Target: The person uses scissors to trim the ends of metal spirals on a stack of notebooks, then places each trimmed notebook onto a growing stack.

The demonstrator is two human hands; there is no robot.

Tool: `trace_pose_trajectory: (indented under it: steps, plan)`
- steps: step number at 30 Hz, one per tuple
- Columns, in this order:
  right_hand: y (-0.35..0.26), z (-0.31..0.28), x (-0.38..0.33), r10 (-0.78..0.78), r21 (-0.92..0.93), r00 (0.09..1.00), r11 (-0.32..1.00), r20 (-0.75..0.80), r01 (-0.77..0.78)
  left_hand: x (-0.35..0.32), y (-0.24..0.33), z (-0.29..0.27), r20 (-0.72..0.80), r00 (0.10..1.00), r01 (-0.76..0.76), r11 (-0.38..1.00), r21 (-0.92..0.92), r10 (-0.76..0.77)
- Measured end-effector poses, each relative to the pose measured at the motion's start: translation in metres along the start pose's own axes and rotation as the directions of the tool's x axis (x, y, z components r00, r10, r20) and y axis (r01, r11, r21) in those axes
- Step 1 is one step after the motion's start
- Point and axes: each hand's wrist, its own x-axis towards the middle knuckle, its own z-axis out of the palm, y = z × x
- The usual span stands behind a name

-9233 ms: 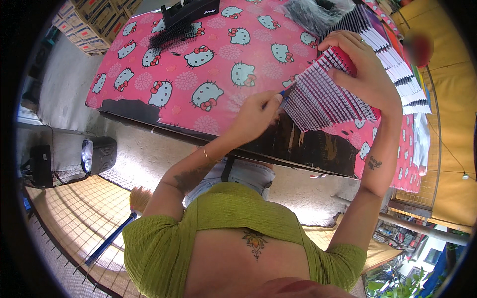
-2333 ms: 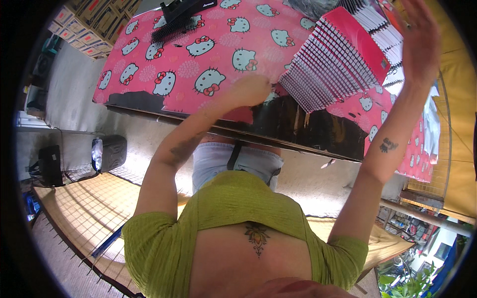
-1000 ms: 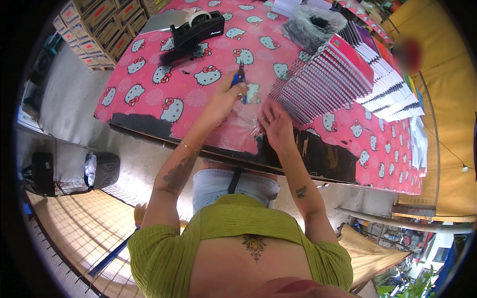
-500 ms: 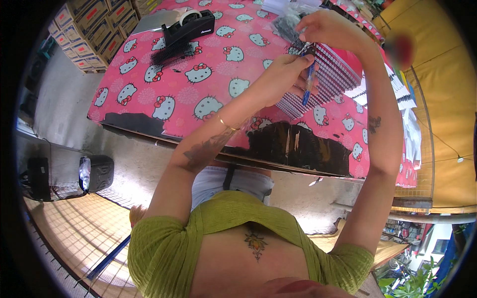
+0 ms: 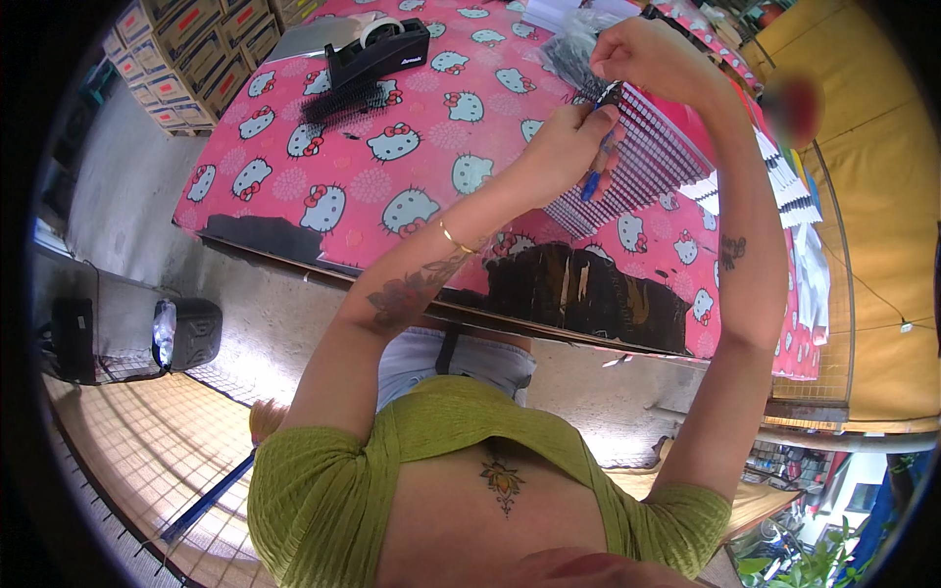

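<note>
My left hand [image 5: 582, 147] is closed round a blue pen [image 5: 590, 186], whose blue end sticks out below the fingers. It lies over a sheet-like stack with rows of small dark and pale marks [image 5: 652, 147] on the pink table. A small black-and-white piece [image 5: 613, 95] shows just above the left thumb; I cannot tell whether it is held. Farther up, my right hand [image 5: 642, 54] is raised with its fingers pinched together. Anything between those fingertips is too small to make out. Beside them lies a clear plastic bag [image 5: 571, 57] with dark contents.
A black tape dispenser [image 5: 377, 54] and black comb-like binding strips [image 5: 343, 106] lie at the table's far left. White-paged booklets [image 5: 784, 186] are stacked at the right, next to a white plastic bag [image 5: 812, 269]. Cartons [image 5: 186, 59] stand on the floor beyond the table.
My left hand has turned the pen, so less of it shows below the fingers. The right hand stays near the bag, its fingers drawn closer together.
</note>
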Motion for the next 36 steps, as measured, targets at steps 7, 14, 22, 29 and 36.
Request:
trace_pose_trajectory:
  steps: [7, 14, 22, 29, 36]
  plan:
    - [0.000, -0.003, 0.001, -0.096, 0.045, 0.995, 0.995, 0.038, 0.094, -0.014, -0.006, 0.005, -0.050, 0.997, 0.063, 0.994, 0.089, -0.059]
    - [-0.003, 0.000, 0.006, -0.083, -0.015, 0.983, 0.996, 0.165, 0.087, -0.004, -0.010, 0.002, -0.108, 0.993, 0.048, 0.999, 0.022, -0.045]
    - [0.009, 0.015, 0.006, -0.210, 0.072, 0.975, 0.974, -0.077, 0.215, -0.015, -0.023, 0.000, -0.048, 0.999, 0.007, 0.992, 0.124, -0.001]
    - [0.007, 0.030, 0.008, -0.226, -0.145, 0.970, 0.966, -0.085, 0.212, -0.010, -0.022, -0.001, -0.128, 0.992, 0.019, 0.991, 0.130, -0.002]
    - [0.007, 0.029, 0.005, -0.164, -0.119, 0.986, 0.979, 0.001, 0.163, -0.007, -0.026, 0.001, -0.091, 0.995, -0.040, 0.997, 0.072, 0.047]
